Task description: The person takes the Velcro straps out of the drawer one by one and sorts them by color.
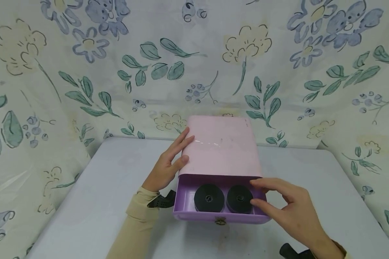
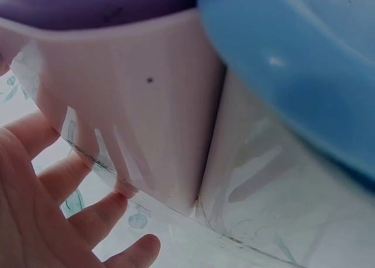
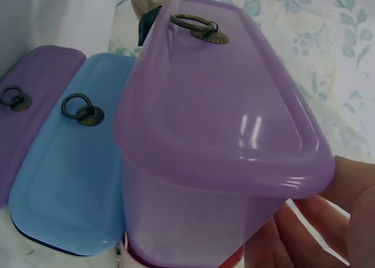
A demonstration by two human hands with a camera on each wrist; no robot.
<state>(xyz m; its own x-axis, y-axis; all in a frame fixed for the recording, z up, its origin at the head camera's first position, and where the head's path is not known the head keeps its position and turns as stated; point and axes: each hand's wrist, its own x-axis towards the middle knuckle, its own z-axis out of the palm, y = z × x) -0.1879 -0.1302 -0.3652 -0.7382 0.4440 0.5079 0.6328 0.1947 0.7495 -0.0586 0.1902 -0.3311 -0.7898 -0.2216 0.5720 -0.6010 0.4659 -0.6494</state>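
Observation:
A pink drawer cabinet (image 1: 218,147) stands on the white table, its purple drawer (image 1: 184,216) pulled out toward me. Inside the drawer two round black discs with a small central ring lie side by side, the left disc (image 1: 209,201) and the right disc (image 1: 240,203). My left hand (image 1: 166,163) rests along the cabinet's left side, fingers extended and thumb near the top. Over the drawer's right wall reaches my right hand (image 1: 288,205), with bent thumb and index finger spaced apart, their tips right at the edge of the right disc. In the right wrist view its other fingers (image 3: 287,238) sit beside the drawer's outer wall.
Blue (image 3: 70,162) and second purple (image 3: 35,109) drawer fronts with brass ring pulls stand alongside the pulled-out drawer in the right wrist view. A brass pull (image 1: 220,221) hangs on its front. Floral cloth (image 1: 201,64) lines the back and sides of the white table (image 1: 97,194).

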